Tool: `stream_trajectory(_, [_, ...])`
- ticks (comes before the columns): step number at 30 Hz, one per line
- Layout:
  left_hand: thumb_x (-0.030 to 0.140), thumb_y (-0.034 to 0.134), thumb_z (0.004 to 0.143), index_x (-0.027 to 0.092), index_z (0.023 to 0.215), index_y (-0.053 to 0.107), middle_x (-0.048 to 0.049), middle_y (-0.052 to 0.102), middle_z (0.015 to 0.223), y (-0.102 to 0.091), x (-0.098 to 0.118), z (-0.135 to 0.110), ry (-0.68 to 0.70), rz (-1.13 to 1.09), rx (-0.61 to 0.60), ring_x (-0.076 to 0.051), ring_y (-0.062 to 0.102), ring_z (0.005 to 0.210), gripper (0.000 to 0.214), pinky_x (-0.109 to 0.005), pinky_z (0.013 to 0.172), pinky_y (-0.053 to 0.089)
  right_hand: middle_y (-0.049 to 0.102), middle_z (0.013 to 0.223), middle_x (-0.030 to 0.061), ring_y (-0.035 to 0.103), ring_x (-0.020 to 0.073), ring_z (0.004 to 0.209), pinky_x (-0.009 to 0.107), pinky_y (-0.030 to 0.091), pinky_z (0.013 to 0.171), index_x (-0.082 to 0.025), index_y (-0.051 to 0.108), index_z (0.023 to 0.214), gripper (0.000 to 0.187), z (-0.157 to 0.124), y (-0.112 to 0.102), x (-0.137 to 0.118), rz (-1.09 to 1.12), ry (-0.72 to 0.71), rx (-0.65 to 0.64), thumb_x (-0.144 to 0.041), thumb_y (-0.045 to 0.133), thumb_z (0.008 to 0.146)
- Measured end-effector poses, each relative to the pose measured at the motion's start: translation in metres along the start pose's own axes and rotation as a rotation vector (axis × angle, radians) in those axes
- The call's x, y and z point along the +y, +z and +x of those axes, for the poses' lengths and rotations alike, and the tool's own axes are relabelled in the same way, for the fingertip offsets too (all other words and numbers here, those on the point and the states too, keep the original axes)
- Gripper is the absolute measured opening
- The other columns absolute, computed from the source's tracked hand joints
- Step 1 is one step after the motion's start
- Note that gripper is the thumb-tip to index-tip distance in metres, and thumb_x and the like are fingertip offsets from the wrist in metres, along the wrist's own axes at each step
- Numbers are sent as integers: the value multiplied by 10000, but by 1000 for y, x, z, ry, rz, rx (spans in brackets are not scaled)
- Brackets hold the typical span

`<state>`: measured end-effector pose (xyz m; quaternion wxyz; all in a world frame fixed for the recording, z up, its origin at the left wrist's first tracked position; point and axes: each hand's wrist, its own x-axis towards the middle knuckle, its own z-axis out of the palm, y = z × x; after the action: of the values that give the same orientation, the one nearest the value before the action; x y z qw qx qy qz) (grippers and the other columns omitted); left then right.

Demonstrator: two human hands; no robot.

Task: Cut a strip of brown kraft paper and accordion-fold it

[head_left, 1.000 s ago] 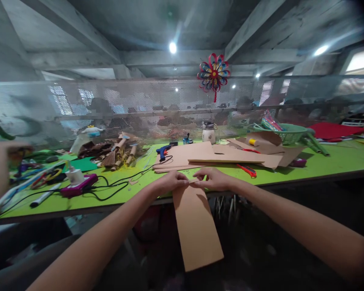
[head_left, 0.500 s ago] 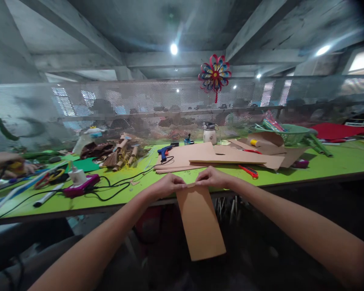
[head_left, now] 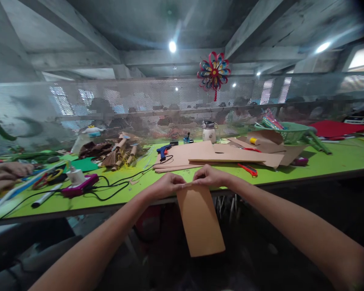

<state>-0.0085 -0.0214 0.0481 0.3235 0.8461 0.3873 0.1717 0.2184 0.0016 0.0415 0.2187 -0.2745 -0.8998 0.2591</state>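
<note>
A strip of brown kraft paper (head_left: 201,222) hangs down over the front edge of the green table. Its top edge is pinched at the left by my left hand (head_left: 170,185) and at the right by my right hand (head_left: 210,176). The fingertips nearly meet, and a narrow band at the top looks folded or rolled between them. Beyond my hands lies a stack of brown paper sheets (head_left: 185,155). A blue glue gun (head_left: 164,151) rests at its left, and a red-handled cutter (head_left: 248,170) is just right of my right hand.
A purple power strip (head_left: 80,186) with black cables lies left on the green table (head_left: 291,178). A bundle of brown paper rolls (head_left: 121,153), a jar (head_left: 209,131) and a green basket (head_left: 294,132) stand farther back. Another person's hands (head_left: 10,173) are at the far left.
My hands stay almost in place, still pinching the top of the paper; the right fingers shift slightly left. At far left, the other person's hands have moved and show more clearly.
</note>
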Motion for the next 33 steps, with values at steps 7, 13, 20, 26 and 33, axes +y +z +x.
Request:
stream_trajectory(7, [497,525,770,88,826,684,-30,622,712,2,-2,2,-17,74,74,-129,485,647,442,-192,543,332,613,714,24,484,105,635,183,340,535,-89,685,857,341,5,2,-6,-80,-13,-42,-389,527,819])
stream_trajectory(13, [495,577,721,87,767,693,-5,557,620,-2,2,2,-29,22,43,-103,416,586,427,-194,519,294,564,635,2,443,89,582,182,313,507,-90,680,810,334,4,3,-8,-52,-15,-46,-387,527,818])
stream_trajectory(20, [506,626,663,101,750,699,2,542,597,-15,-1,-2,-116,21,58,-102,401,574,420,-200,512,277,542,610,-2,438,90,572,194,336,527,-85,655,738,337,5,-4,6,41,37,-42,-408,566,781])
stream_trajectory(26, [504,603,710,123,907,698,-4,572,647,-21,0,-12,-161,-171,-68,-99,419,581,440,-204,531,304,548,612,4,445,95,576,196,345,525,-78,668,764,390,-3,-5,13,86,80,20,-461,591,755])
stream_trajectory(33, [459,650,674,99,759,676,2,554,599,-19,0,-12,-174,-200,8,-92,425,553,370,-214,545,321,581,616,18,477,92,564,195,374,530,-67,679,794,398,-11,-9,15,125,86,-13,-454,591,765])
